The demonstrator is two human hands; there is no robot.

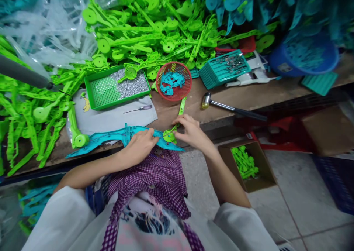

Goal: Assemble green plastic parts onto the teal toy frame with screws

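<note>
A long teal plastic part [110,137] lies along the front edge of the wooden bench [221,99]. My left hand [139,145] is closed on its right portion. My right hand [190,131] pinches a green plastic arm with a round disc end [169,135] and holds that disc against the teal part. The green arm's shaft [181,106] runs up toward the red basket.
Behind the hands: a green tray of small silver screws [129,85], a screwdriver [139,109], a red basket of teal bits [173,81], a teal basket of metal pieces [225,68], a hammer [232,109]. Green parts [155,26] pile up behind. A cardboard box [249,164] stands on the floor.
</note>
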